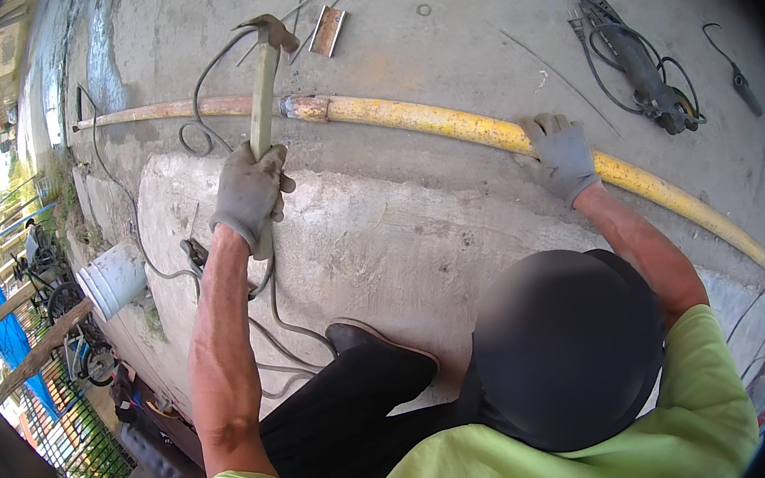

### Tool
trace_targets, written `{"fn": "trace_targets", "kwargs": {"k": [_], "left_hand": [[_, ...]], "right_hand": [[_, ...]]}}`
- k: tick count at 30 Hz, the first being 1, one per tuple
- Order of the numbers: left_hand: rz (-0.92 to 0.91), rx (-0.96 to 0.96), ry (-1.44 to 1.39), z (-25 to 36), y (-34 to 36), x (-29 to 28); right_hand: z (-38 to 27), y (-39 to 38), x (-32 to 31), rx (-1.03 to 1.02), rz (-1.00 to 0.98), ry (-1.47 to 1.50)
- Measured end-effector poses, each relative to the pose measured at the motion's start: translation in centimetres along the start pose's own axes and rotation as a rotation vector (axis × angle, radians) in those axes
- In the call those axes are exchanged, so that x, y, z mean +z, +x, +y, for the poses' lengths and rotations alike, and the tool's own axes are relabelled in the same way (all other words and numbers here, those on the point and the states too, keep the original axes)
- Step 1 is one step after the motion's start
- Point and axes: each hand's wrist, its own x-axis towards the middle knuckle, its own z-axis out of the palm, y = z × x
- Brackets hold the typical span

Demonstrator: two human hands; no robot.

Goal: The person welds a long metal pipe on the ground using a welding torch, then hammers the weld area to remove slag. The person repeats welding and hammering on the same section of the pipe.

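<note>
My left hand [248, 196], in a grey work glove, is closed round the pale handle of a claw hammer [264, 101]. The hammer stands head-up in the picture, its rusty head beyond the long pipe. My right hand [565, 157], gloved too, rests over the yellow pipe [444, 120] right of the middle, its fingers bent across the top. This worn pipe runs from the far left to the lower right. A rusty joint [304, 107] links its thick yellow part to a thinner, faded length [166, 111]. The hammer handle crosses in front of that thinner length.
A power tool with a cord [638, 64] lies at the far right, near a hooked tool [743, 89]. A short metal channel [328, 33] and several thin rods lie beyond the pipe. Cables [292, 322] loop beside my left arm; a white bucket [112, 280] stands left.
</note>
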Motion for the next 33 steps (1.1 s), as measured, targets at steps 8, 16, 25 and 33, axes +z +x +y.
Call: {"fn": "trace_targets", "kwargs": {"k": [8, 16, 25, 33], "left_hand": [[0.272, 0.513, -0.280, 3.7, -3.9, 0.2], [-0.005, 0.063, 0.089, -1.2, 0.1, 0.6], [-0.204, 0.146, -0.317, -1.5, -5.1, -2.2], [-0.737, -0.425, -0.473, -15.3, -7.4, 4.7]], "right_hand": [[0.7, -0.1, 0.6, 0.003, 0.067, -0.009], [-0.4, -0.1, -0.1, 0.047, 0.017, -0.052], [-0.1, 0.0, 0.1, 0.027, 0.100, -0.003], [-0.1, 0.1, 0.3, 0.055, 0.059, 0.038]]}}
